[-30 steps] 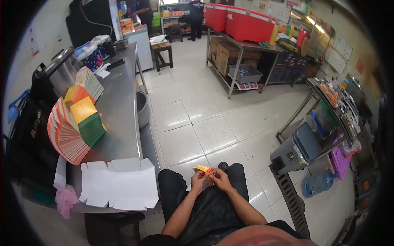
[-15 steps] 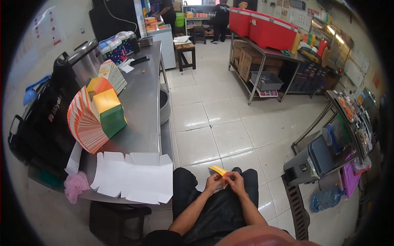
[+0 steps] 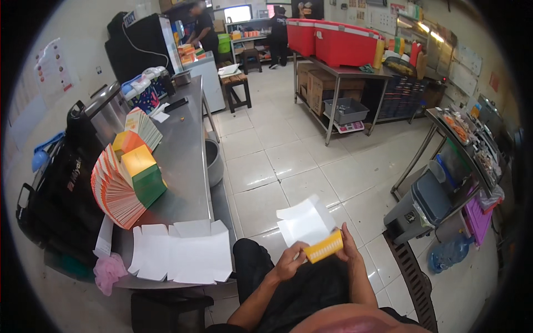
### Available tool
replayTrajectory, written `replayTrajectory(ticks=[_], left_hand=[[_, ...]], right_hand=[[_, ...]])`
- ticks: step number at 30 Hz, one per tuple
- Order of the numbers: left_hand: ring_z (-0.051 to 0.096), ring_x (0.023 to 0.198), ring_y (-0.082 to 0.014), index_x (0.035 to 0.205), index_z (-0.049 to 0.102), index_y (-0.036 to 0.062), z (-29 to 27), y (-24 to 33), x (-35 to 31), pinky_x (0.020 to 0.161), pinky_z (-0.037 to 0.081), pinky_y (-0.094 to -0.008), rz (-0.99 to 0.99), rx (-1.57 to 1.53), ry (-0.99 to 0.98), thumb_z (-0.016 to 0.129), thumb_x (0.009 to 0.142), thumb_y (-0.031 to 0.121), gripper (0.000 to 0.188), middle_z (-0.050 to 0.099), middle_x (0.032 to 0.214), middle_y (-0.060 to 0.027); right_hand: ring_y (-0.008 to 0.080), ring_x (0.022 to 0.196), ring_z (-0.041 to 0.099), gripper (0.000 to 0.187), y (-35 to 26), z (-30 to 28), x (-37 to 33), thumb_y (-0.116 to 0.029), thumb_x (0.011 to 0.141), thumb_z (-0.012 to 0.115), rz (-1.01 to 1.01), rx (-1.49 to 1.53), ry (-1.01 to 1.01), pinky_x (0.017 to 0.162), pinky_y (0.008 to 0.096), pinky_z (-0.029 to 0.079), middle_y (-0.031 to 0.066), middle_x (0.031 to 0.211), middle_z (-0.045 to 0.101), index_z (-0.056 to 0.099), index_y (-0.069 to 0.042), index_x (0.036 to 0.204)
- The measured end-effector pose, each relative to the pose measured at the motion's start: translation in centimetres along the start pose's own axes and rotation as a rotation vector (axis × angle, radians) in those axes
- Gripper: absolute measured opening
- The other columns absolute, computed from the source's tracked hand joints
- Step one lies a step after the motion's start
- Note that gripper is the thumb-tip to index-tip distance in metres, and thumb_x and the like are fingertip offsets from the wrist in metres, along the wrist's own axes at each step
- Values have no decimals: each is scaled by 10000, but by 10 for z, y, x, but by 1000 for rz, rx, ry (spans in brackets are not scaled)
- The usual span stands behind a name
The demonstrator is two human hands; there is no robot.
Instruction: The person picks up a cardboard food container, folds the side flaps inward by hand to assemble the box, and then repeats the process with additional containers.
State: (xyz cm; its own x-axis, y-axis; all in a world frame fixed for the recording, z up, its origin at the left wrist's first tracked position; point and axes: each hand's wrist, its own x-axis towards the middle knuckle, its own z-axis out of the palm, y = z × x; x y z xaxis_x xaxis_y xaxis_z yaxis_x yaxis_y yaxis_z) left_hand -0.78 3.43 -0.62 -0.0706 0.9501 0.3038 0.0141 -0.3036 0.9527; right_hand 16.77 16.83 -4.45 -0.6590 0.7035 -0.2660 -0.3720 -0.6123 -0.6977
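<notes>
Above my lap, both hands hold a partly folded cardboard box [image 3: 305, 221], white inside with a yellow patterned outer wall. Closed on the left end of that yellow wall is my left hand [image 3: 287, 263]. At its right end my right hand [image 3: 349, 245] grips the corner, thumb upward. The white lid side opens away from me, over the floor. On the steel table [image 3: 186, 166] to my left lie flat white box blanks [image 3: 180, 254], stacked at the near end. Beyond them stand a fanned row of orange-and-white folded cartons [image 3: 117, 188] and yellow-and-green cartons [image 3: 145, 176].
A pink bag [image 3: 110, 273] hangs at the table's near corner, above a black stool [image 3: 169, 313]. Red coolers [image 3: 347, 47] sit on a steel table ahead. A grey bin [image 3: 419, 211] and blue water bottle [image 3: 448, 254] stand right. Two people work at the back.
The box has been opened out and turned, so its white inside now shows. My hands have moved apart, the right one further right. The view has tilted upward.
</notes>
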Motion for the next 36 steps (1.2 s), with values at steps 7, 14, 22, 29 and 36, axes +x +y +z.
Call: replayTrajectory(ticks=[7,14,22,29,36], left_hand=[[470,562,-270,624,455,-3,-13,2,-49,548,382,-343,229,271,33,490,725,66,127,462,610,-139],[590,864,-225,1032,484,-17,8,13,-38,744,495,-322,-123,-53,76,591,832,154,284,562,904,-104],[610,749,-154,988,435,-3,-4,6,-42,687,546,-299,-343,-374,368,562,854,74,200,569,894,-112],[589,688,-109,837,527,-3,-4,18,-49,653,497,-238,-228,-325,484,613,793,-9,96,609,796,-94],[571,709,-82,769,623,-12,10,-4,-59,646,442,-210,68,151,560,705,688,-70,130,639,776,-63]], right_hand=[[108,754,573,251,16,31,-21,-189,866,578,-145,-739,174,657,252,471,56,874,624,583,-4,1036],[241,741,624,215,28,67,-52,-55,764,602,-880,-1220,260,654,311,498,106,860,616,628,-57,977],[298,874,596,430,42,91,-58,5,767,570,-820,-1281,-220,800,338,478,136,964,604,511,-58,1188],[157,889,601,217,49,81,-67,-92,864,580,-310,-537,-80,796,280,483,110,1005,617,552,12,1053],[132,906,586,159,59,97,-76,-82,858,589,-493,-411,54,803,260,476,119,997,619,580,34,967]])
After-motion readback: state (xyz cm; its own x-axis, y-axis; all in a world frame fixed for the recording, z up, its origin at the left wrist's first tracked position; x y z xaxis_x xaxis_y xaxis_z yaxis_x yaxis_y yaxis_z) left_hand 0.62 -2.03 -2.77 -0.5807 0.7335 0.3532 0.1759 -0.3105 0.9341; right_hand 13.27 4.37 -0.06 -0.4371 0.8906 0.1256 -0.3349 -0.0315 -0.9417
